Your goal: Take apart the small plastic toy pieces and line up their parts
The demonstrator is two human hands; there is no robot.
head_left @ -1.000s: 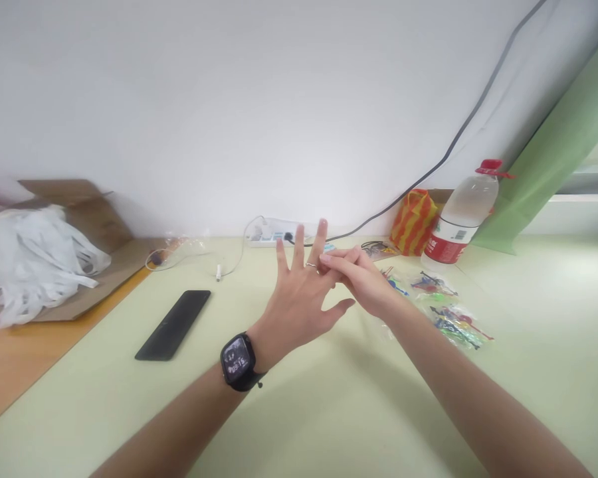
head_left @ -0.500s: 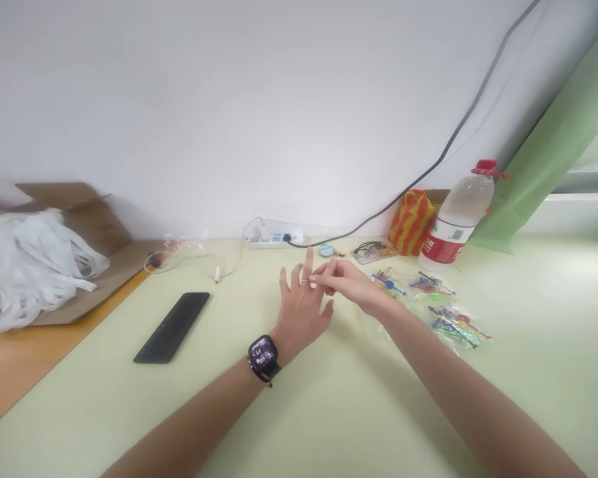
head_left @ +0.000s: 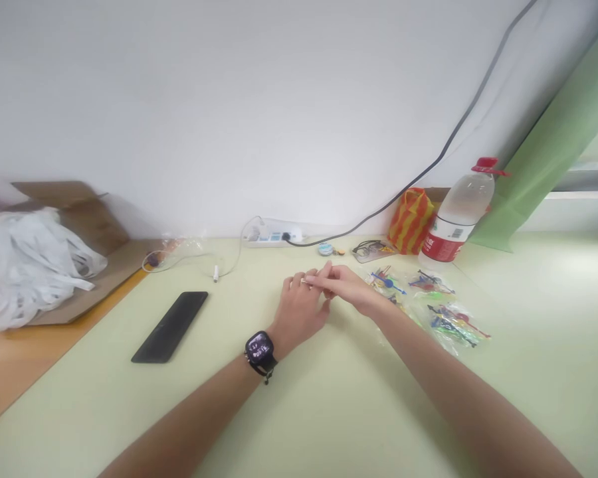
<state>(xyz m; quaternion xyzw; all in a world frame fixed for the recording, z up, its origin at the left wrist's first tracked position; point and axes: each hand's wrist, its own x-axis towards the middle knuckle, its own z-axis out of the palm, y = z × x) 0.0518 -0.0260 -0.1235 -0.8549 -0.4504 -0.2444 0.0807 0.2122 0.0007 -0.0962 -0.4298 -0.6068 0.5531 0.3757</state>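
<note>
My left hand (head_left: 301, 310) is over the table with its back up and its fingers curled downward, their tips hidden. On one of its fingers sits a thin silvery ring (head_left: 303, 281). A black smartwatch (head_left: 260, 349) and a dark bracelet (head_left: 267, 378) are around the left wrist. My right hand (head_left: 346, 285) reaches across from the right, its thumb and fingers closed at the ring and the knuckles around it. The exact grip on the ring is partly hidden.
Left lies a black flat slab (head_left: 171, 327), beyond it a white cable (head_left: 216, 273) and white plastic bags (head_left: 40, 265) on cardboard. A power strip (head_left: 274, 237) is by the wall. Right are small bags of coloured plastic pieces (head_left: 453, 322), a large bottle (head_left: 456, 219) and a striped bag (head_left: 412, 222).
The fingers of my left hand, spread out before, have bent down. My right hand stays at the ring finger, its fingertips slightly shifted. The view has moved very little.
</note>
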